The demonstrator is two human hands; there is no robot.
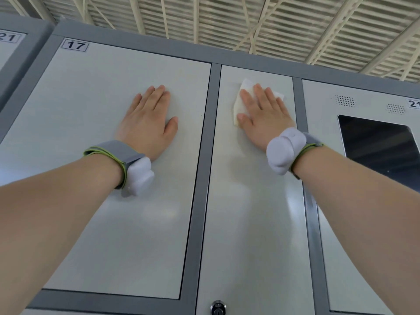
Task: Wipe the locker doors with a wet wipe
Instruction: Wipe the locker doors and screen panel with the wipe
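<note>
Both hands flat: right hand [263, 117] presses the wet wipe [241, 103] against the narrow locker door [250, 212], left hand [147, 123] spread bare on door 17 [91, 178], probably for balance.

Smooth, faintly glossy painted-metal locker door [250, 201] under the right hand [264, 117]; soft, crumpled wet wipe [238, 103] beneath its fingers.

A bank of pale grey lockers [204, 155], where the door numbered 17 [91, 114] bears the left hand [147, 119] laid flat and the narrow door [250, 212] beside it bears a white wet wipe [246, 85] pressed under the right hand [266, 119], above a keyhole [218, 308]
</note>
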